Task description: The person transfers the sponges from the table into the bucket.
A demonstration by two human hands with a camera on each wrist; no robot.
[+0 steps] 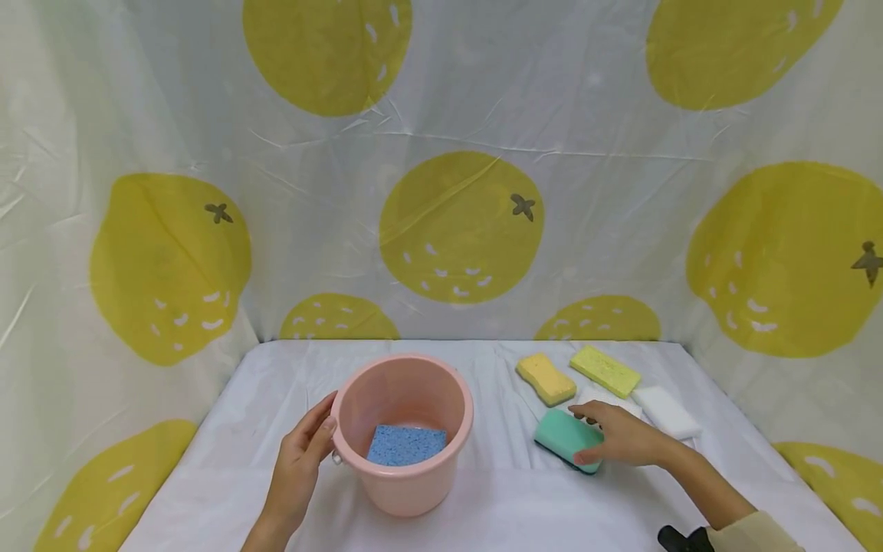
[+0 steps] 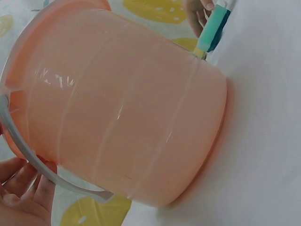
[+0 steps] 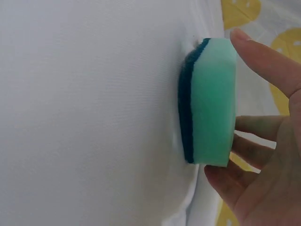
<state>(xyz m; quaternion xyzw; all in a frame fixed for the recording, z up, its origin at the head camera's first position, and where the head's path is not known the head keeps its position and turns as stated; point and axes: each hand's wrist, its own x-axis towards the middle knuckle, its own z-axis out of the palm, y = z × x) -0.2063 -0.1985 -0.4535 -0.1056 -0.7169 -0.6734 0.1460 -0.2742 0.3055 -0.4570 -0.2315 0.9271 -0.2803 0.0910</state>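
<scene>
A pink bucket (image 1: 414,491) stands on the white cloth with a blue sponge (image 1: 407,446) lying inside it. My left hand (image 1: 300,452) grips the bucket's rim at its left side, and the bucket's grey handle (image 2: 51,176) hangs down by the fingers in the left wrist view. My right hand (image 1: 624,435) is over a green sponge (image 1: 567,437) with a dark scouring layer underneath. In the right wrist view its thumb (image 3: 268,63) and fingers are spread around the sponge, thumb toward one end and fingertips toward the other.
Behind the green sponge lie a yellow-orange sponge (image 1: 546,379) with a waisted shape and a yellow-green rectangular sponge (image 1: 605,371). A white sponge (image 1: 665,412) is at the right, with another white piece (image 1: 595,397) partly behind my right hand. Lemon-print curtains (image 1: 462,230) enclose the table.
</scene>
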